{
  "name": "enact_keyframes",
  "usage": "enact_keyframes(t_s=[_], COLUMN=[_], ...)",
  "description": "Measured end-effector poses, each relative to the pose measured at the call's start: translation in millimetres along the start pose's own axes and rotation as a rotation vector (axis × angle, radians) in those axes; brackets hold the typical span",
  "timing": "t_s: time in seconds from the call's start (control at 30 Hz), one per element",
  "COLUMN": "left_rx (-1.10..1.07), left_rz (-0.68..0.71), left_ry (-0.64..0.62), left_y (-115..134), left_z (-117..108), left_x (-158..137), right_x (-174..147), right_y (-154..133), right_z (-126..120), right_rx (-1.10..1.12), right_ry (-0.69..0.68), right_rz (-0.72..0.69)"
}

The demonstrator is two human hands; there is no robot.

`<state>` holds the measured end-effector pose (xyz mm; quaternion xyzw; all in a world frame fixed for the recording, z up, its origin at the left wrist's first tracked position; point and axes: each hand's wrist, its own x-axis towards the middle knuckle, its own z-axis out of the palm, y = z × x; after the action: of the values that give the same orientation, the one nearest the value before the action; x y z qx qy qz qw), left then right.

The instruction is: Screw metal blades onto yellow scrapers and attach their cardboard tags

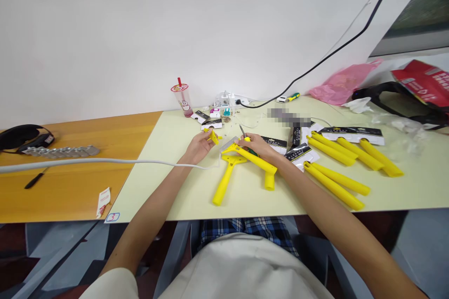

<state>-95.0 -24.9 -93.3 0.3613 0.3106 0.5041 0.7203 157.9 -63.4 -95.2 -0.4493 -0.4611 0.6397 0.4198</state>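
Observation:
My left hand (199, 148) pinches a small yellow plastic piece (213, 138) between thumb and fingers. Across from it, my right hand (258, 145) is closed around a screwdriver (242, 130); its thin metal shaft points up and left, and its green and yellow handle is mostly hidden by the fingers. Just below the hands lie two yellow scrapers. One scraper (257, 161) has a flat metal blade (228, 144) near its head and slants under my right hand. The other scraper (224, 184) points toward me, its head touching or close to the first.
Several yellow handle tubes (336, 181) lie to the right beside black-and-white cards (354, 134). A lidded cup (183, 100) and a power strip (226, 99) stand by the wall. A grey cable (105, 161) crosses from the left. A pink bag (342, 85) sits far right.

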Motion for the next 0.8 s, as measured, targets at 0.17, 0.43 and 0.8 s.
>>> enact_keyframes(t_s=[0.17, 0.43, 0.8], left_rx=[0.026, 0.171, 0.179], left_rz=[0.021, 0.040, 0.045], left_ry=[-0.064, -0.069, -0.001], left_y=[-2.3, -9.8, -13.6], left_z=[3.7, 10.6, 8.0], left_x=[-1.2, -4.0, -1.3], right_x=[3.5, 5.2, 4.5], right_y=[4.3, 8.2, 8.3], right_z=[-2.1, -3.6, -1.5], right_rx=[-0.024, -0.014, -0.024], right_ry=[-0.019, -0.040, -0.040], right_rz=[-0.011, -0.011, -0.017])
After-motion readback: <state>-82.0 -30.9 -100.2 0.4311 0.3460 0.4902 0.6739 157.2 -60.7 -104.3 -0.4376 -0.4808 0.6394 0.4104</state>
